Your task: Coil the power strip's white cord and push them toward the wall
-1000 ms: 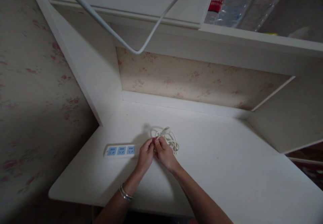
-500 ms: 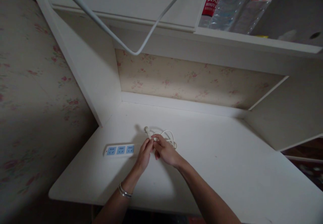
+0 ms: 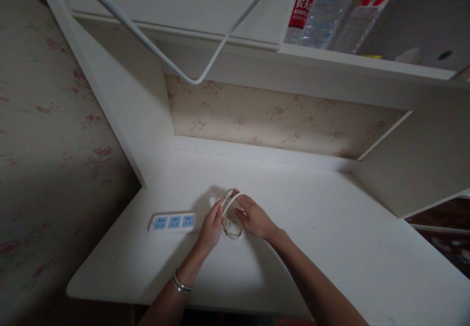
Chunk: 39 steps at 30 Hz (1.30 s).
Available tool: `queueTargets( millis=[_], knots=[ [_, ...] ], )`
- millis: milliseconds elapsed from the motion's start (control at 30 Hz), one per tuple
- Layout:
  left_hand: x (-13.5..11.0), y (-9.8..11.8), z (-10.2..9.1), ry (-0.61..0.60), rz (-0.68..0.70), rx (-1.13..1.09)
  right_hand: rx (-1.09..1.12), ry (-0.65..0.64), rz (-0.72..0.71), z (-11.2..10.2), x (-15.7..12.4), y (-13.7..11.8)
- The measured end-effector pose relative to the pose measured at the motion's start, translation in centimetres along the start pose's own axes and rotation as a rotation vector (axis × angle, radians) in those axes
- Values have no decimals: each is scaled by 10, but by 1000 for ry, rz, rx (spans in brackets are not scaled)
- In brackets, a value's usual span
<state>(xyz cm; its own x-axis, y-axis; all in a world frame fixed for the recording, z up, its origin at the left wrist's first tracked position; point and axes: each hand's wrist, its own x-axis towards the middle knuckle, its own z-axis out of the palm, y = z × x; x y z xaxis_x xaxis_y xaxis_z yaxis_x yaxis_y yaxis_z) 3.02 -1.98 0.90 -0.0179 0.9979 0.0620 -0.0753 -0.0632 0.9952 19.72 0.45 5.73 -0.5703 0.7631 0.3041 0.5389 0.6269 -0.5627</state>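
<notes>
A cream power cord (image 3: 234, 233) hangs in loops between my two hands above the white desk. My left hand (image 3: 212, 224) is closed on the cord, thumb uppermost. On the other side of the loops, my right hand (image 3: 254, 214) curls its fingers round the cord near the top of a bend. The pale plug (image 3: 213, 201) shows just beyond my left fingers. Left of my left hand lies a white power strip (image 3: 174, 221) with blue socket faces, flat on the desk; its right end runs behind that hand.
A thick white cable (image 3: 196, 81) droops in front of the upper cabinet. Plastic bottles (image 3: 330, 10) stand on the shelf at upper right. Side panels (image 3: 128, 91) and a low back ledge (image 3: 257, 151) bound the white desk (image 3: 330, 257). Floral wallpaper covers the wall.
My right hand has moved slightly right, apart from my left. The cord's loops have been drawn toward me and now hang between the hands. The power strip stays put.
</notes>
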Motion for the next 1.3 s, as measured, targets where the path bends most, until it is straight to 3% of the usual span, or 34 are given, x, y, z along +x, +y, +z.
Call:
queueTargets(
  millis=[200,433,567,800,967,1133,1300],
  knots=[
    [-1,0,-4,-84,163,270,7,-108,-36,-17,8,-3],
    [-1,1,-3,-20,162,288,35,-183,14,-34,13,-18],
    [-1,4,-2,-54,139,272,15,-221,129,-54,6,-5],
    [6,-2,-5,-128,259,502,-26,-117,472,-116,-45,77],
    [10,-6,5,-144,320,665,16,-33,646,-135,-92,115],
    [3,-9,11,-146,434,885,195,-34,753,-131,-120,115],
    [-3,-5,8,-111,560,1174,376,-140,738,-122,-139,80]
  ],
)
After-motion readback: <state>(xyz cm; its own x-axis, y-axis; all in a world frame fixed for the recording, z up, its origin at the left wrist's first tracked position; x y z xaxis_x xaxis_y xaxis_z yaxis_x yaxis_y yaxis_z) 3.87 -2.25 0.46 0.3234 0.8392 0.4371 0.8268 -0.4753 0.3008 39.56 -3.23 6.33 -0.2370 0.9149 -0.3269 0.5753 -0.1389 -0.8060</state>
